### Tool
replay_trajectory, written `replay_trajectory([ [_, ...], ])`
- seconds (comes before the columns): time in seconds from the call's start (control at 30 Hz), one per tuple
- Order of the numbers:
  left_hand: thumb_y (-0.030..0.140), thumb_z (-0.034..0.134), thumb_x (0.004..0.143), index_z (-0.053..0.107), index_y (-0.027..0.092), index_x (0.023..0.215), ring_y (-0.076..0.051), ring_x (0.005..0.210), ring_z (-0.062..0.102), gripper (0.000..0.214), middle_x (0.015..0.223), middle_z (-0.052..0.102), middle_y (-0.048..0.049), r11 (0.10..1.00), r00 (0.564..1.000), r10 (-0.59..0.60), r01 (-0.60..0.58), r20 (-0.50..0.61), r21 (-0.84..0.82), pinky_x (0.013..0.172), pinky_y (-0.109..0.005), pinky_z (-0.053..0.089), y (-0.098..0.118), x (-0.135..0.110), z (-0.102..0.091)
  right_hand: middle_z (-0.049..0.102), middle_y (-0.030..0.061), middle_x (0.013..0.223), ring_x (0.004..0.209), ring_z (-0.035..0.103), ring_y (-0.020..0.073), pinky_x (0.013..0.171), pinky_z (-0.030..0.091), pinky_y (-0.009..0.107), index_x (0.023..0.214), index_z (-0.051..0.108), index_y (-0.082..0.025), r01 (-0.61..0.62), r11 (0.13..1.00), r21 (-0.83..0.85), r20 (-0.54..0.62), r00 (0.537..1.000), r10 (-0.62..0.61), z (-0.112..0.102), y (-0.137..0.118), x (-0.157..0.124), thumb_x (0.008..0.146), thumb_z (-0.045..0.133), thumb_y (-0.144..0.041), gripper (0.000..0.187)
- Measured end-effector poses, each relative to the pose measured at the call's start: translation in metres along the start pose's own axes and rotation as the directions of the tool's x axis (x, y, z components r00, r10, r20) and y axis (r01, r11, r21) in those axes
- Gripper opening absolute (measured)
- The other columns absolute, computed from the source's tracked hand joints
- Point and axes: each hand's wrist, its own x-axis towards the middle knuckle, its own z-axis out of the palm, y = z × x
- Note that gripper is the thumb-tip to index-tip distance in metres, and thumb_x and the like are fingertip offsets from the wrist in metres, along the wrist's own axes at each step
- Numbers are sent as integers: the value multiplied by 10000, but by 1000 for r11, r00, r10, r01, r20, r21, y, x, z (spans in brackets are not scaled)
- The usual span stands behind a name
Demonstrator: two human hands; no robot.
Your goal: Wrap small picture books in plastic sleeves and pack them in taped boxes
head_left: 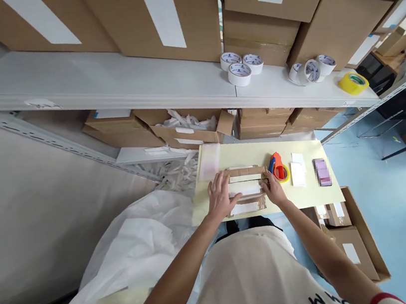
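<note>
A small brown cardboard box (246,188) with white strips or panels on top lies on the pale yellow tabletop (252,152). My left hand (220,197) rests against its left end, fingers spread and thumb stretched across the top. At the right end, my right hand (274,190) has its fingers curled over the edge; the fingertips are partly hidden. Just beyond that hand lies an orange and blue tape dispenser (277,166) with a yellow roll. White paper slips (298,174) and a purple phone-like item (322,172) lie farther right.
Ahead, a grey shelf (161,70) holds large cartons (169,16), white tape rolls (240,74) and a yellow roll (353,83). Below it stands an open carton (189,136) of white pieces. White sheeting (137,247) bulges at left. A carton (371,249) with packed boxes stands at lower right.
</note>
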Motion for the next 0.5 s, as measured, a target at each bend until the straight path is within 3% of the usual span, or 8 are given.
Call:
replay_trajectory([
  [0.1,613,585,789,375,160,1476,-372,1459,230,850,1571,295,-184,973,967,143,-176,211,150,1174,-544,120,19,15,-1,528,160,1380,1341,451,278,1084,406,496,1350,462,-192,6,999,37,34,999,-7,4,2,12,902,474,-311,464],
  [0.27,566,493,866,348,130,1494,-351,1449,271,778,1558,311,-188,947,947,80,-169,312,272,1164,-538,170,30,31,10,471,143,1454,1389,393,270,1116,371,471,1442,380,-208,41,997,72,99,994,-48,-4,12,24,924,465,-397,558],
  [0.37,585,464,872,350,105,1490,-356,1443,284,791,1556,309,-200,938,942,47,-156,332,309,1162,-530,187,27,32,13,511,172,1402,1317,466,288,1072,400,491,1456,343,-180,-91,996,16,26,996,90,-18,28,26,948,409,-420,565],
  [0.43,600,444,874,335,93,1495,-353,1446,279,809,1553,310,-208,932,938,35,-156,345,327,1165,-525,183,27,31,14,550,197,1338,1254,511,316,1018,431,510,1458,324,-155,-234,970,-61,-3,972,235,-25,39,29,941,425,-409,585],
  [0.5,608,424,877,314,77,1500,-348,1450,271,825,1552,306,-218,926,934,20,-151,357,345,1169,-520,173,30,29,14,572,221,1291,1203,544,342,967,454,501,1483,260,-118,-346,924,-165,50,932,358,-29,44,37,914,488,-387,669],
])
